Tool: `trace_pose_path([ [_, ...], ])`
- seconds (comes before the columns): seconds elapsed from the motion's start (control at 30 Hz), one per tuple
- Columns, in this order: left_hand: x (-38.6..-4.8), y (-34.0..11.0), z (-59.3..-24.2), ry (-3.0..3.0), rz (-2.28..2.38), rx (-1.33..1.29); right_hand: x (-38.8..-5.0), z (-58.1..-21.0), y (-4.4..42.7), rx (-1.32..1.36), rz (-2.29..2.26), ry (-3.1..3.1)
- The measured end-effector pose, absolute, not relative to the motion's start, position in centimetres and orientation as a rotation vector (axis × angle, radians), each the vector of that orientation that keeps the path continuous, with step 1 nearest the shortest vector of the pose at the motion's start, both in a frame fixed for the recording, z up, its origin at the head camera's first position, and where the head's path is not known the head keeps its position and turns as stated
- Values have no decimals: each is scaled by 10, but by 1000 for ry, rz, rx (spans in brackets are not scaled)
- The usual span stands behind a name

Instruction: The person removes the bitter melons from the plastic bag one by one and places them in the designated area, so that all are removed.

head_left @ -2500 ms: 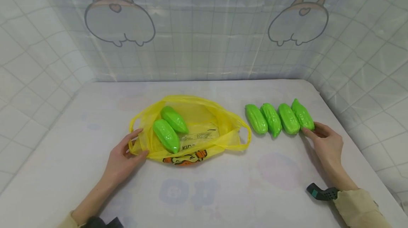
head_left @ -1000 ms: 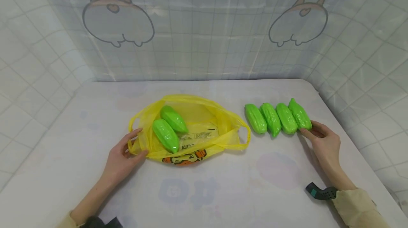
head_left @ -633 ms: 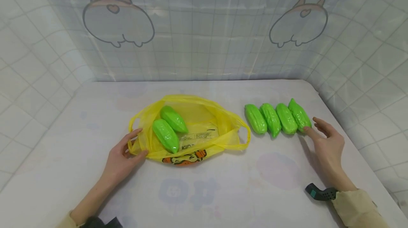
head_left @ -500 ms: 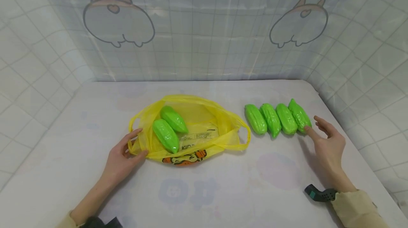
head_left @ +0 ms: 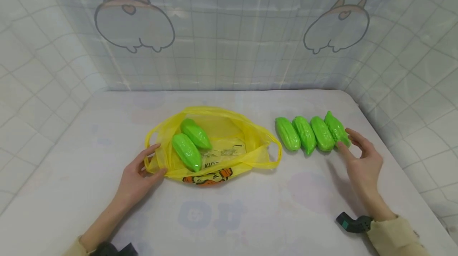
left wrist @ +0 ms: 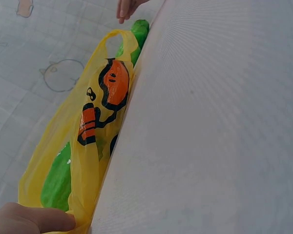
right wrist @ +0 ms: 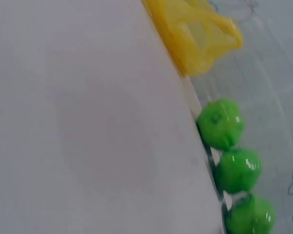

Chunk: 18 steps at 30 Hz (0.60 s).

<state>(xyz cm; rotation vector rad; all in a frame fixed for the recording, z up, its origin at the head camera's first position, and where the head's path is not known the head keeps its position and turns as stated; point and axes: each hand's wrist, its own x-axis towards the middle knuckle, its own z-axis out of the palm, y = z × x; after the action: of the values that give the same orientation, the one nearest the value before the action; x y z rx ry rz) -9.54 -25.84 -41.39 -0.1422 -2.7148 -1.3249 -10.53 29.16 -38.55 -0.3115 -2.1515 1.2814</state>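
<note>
A yellow plastic bag (head_left: 255, 154) lies on its side, mouth wide, with two glossy green plump vegetables (head_left: 187, 152) inside. My left hand (head_left: 137, 178) holds the bag's left edge near the handle, thumb at the front rim; the left wrist view shows its thumb against the yellow film. To the right, several similar vegetables stand in a slanted row. At the row's right end is a bumpy, pointed one (head_left: 335, 127), like a bitter melon. My right hand (head_left: 363, 164) is at its near end, thumb and fingers spread either side; contact cannot be made out. That hand is outside the right wrist view.
Nearest the bag in the row is a ridged green vegetable (head_left: 288, 134), a short gap from the bag's right handle (head_left: 274, 150). A white table (head_left: 229, 216) bears everything. Grid-patterned curtains (head_left: 229, 33) close off the back and both sides.
My right hand first touched the end vegetable and nudged it slightly left, then lifted its fingers away to the right. Now they have come back over its near end. Left hand and bag stay still.
</note>
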Motion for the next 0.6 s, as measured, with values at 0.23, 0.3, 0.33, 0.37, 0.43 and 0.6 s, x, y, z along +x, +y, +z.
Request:
trace_pose_path([
  [0.23,-96,-259,-416,-2715,-1350,-138,-102,-380,267,-172,1374,-2194],
  [0.3,-96,-259,-416,-2716,-1346,-138,-101,-378,260,-150,1388,-2207],
  [0.33,-97,-259,-417,-2716,-1340,-139,-101,-378,258,-142,1390,-2212],
  [0.37,-97,-259,-417,-2713,-1339,-139,-101,-377,255,-128,1391,-2215],
  [0.43,-97,-259,-418,-2708,-1329,-144,-101,-376,251,-97,1393,-2217],
  [0.6,-97,-259,-417,-2701,-1318,-154,-102,-373,242,-26,1423,-2199],
])
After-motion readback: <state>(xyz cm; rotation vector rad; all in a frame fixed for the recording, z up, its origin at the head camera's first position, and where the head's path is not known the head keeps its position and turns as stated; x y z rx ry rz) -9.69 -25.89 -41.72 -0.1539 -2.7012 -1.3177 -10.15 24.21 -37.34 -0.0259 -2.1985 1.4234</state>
